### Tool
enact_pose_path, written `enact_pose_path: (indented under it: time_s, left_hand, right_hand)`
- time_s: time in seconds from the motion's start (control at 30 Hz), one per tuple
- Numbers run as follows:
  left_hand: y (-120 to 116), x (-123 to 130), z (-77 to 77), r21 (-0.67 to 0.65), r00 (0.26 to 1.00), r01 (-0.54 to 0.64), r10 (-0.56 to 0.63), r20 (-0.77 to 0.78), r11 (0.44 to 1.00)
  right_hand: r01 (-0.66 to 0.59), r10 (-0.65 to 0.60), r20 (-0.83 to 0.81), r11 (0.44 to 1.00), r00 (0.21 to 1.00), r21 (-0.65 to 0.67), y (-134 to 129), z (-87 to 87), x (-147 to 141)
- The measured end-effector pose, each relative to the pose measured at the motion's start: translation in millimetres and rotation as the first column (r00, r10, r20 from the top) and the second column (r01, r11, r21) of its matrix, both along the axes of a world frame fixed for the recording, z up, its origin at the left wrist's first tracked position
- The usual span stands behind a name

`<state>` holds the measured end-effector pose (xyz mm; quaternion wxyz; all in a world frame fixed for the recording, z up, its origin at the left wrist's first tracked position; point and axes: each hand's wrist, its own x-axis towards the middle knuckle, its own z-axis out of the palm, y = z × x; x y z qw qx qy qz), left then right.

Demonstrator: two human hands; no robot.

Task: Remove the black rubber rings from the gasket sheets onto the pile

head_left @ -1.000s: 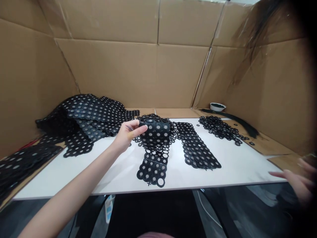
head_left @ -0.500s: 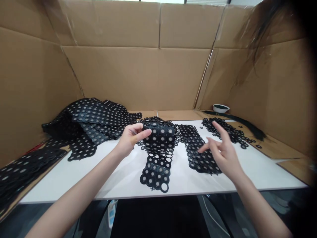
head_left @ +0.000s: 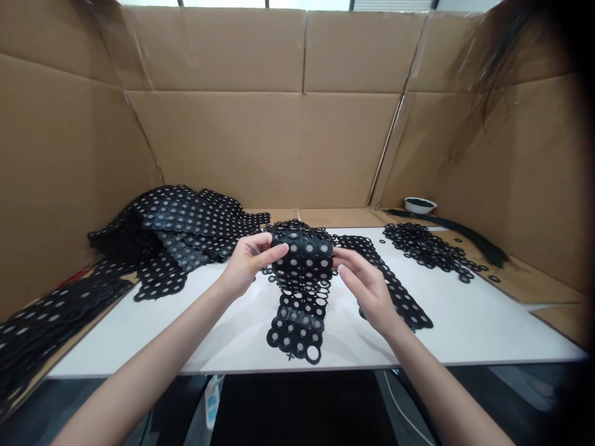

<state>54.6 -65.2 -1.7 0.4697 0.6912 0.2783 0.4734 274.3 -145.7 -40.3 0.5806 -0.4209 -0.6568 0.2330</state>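
Note:
A strip of black linked rings with pale round centres (head_left: pixel 301 313) is raised over the table. Its upper part folds over, and its lower end hangs toward the front edge, with one large open ring at the corner. My left hand (head_left: pixel 248 260) pinches the strip's upper left edge, thumb in front. A thin grey sliver shows between its fingers, too small to name. At the strip's upper right edge is my right hand (head_left: pixel 367 288), fingertips against the edge and partly behind it, thumb in front. Loose black rings (head_left: pixel 290 224) lie behind the strip.
A second dotted strip (head_left: pixel 404 297) lies right of centre. Beyond it are piled loose rings (head_left: pixel 425 244), a dark bundle of strands (head_left: pixel 478 238) and a white bowl (head_left: pixel 421 207). Large dotted sheets (head_left: pixel 186 217) are heaped left. Cardboard walls (head_left: pixel 223 142) surround the white table (head_left: pixel 223 347).
My right hand has moved left from above the second strip to the right edge of the held strip, its fingers drawing in. My left hand keeps its pinch. The view has shifted slightly.

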Motion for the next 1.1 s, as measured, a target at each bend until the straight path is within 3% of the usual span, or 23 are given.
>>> enact_pose_path:
  time_s: [0.17, 0.43, 0.57, 0.73, 0.8, 0.93, 1.1]
  left_hand:
    - [1, -1, -0.9, -0.04, 1.0, -0.006, 0.007, 0.005, 0.999]
    - [1, 0, 1.1, -0.108, 1.0, -0.015, 0.013, -0.016, 0.994]
    - [3, 0, 2.4, -0.124, 0.999, -0.036, 0.031, -0.042, 0.992]
    - [5, 1, 0.7, -0.119, 0.991, -0.063, 0.047, -0.127, 0.991]
    - [8, -3, 2.0, -0.059, 0.97, -0.094, 0.078, -0.231, 0.994]
    - [9, -17, 10.3, 0.245, 0.865, -0.198, 0.286, -0.411, 0.949]
    - [-14, -19, 20.9, 0.373, 0.786, -0.055, 0.271, -0.556, 0.926]
  right_hand:
    - [0.022, -0.025, 0.014, 0.991, 1.0, 0.131, 3, 1.3, -1]
    - [-0.171, 0.149, -0.148, 0.974, 0.978, -0.15, 7, -8.1, -7]
    - [-0.198, 0.165, -0.193, 0.965, 0.967, -0.172, 8, -13.2, -9]
    - [-0.151, 0.132, -0.138, 0.979, 0.982, -0.139, 9, -10.7, -19]
    - [-0.117, 0.099, -0.141, 0.985, 0.985, -0.13, 9, -8.2, -24]
    - [-0.013, -0.001, -0.138, 0.995, 0.99, -0.104, 9, -3.3, -30]
    - [0.065, -0.068, -0.038, 0.994, 0.997, -0.084, 7, -2.8, -32]
